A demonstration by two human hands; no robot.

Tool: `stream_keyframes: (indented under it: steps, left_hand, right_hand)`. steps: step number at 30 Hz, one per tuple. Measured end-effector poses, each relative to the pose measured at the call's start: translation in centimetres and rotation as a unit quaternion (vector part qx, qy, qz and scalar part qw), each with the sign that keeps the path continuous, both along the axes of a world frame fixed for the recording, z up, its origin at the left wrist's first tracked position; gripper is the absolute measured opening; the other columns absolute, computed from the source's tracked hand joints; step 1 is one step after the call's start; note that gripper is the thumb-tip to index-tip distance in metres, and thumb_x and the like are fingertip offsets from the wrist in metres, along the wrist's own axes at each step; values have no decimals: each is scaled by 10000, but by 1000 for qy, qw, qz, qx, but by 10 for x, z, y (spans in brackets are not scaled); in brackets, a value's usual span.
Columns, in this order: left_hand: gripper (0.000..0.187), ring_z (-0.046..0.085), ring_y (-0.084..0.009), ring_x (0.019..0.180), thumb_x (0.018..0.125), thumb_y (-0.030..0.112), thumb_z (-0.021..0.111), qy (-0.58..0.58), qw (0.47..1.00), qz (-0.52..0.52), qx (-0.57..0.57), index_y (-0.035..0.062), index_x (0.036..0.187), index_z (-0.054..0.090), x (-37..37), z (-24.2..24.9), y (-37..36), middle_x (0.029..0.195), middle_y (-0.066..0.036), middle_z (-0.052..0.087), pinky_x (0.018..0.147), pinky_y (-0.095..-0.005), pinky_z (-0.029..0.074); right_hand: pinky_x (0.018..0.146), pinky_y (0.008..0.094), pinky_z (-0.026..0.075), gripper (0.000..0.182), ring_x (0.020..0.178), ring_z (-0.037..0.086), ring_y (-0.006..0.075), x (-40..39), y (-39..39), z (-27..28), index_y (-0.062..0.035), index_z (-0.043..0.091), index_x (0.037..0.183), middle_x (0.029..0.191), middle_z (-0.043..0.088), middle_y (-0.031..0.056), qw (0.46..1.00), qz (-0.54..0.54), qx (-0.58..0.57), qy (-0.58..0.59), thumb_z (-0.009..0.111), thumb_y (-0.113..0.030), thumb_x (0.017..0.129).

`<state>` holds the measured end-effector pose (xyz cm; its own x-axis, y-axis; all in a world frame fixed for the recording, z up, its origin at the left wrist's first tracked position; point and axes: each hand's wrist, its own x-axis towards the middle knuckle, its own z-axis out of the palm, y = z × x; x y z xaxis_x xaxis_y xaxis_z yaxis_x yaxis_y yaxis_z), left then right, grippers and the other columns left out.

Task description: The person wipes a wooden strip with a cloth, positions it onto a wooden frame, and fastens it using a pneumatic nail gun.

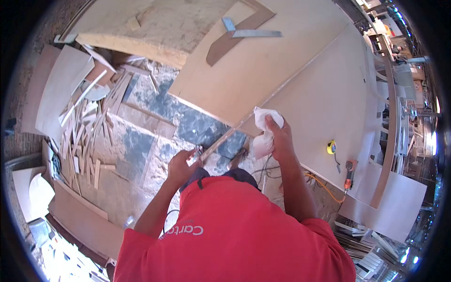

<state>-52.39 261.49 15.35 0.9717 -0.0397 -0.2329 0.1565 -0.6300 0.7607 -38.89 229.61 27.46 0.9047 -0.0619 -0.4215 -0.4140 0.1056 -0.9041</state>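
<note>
My right hand (pixel 281 138) is closed around a crumpled white cloth or sheet (pixel 268 120), held over the near edge of a large pale panel (pixel 319 103). The white material hangs down in folds from my fingers. My left hand (pixel 182 165) is closed beside the near end of a long thin wooden strip (pixel 225 137). A small shiny object (pixel 199 150) shows at its fingertips, too small to name. That strip runs from near my left hand away across the panels to the upper right.
A metal square (pixel 256 33) lies on a brown offcut (pixel 221 47) on the tan panel (pixel 253 70). To the right sit a yellow tape measure (pixel 331 147) and an orange power tool (pixel 349 174) with its hose (pixel 326 189). Scrap wood strips (pixel 89 136) litter the dusty floor at left.
</note>
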Motion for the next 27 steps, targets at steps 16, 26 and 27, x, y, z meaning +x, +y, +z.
stream_keyframes:
  steps: [16,26,27]
  left_hand:
    - [482,719,-311,922,740,388,887,89,982,150,74,85,1101,786,-99,-77,92,1004,-145,746,832,-443,569]
    - [576,742,-329,986,761,494,849,275,930,200,137,34,1102,782,-277,-143,107,1023,-169,779,906,-438,579]
    - [569,742,-329,995,765,476,853,279,926,206,149,37,1119,781,-295,-149,104,1045,-172,777,922,-429,578]
  right_hand:
    - [708,416,539,616,777,730,272,166,135,-14,59,752,1015,825,747,191,940,98,-240,-223,681,-550,956]
    - [750,360,525,481,887,674,177,352,249,-101,13,701,1203,1051,718,78,988,125,-1,-85,806,-362,920]
    - [700,356,487,480,828,640,160,362,257,-111,27,724,1173,988,715,73,987,113,27,-110,813,-365,911]
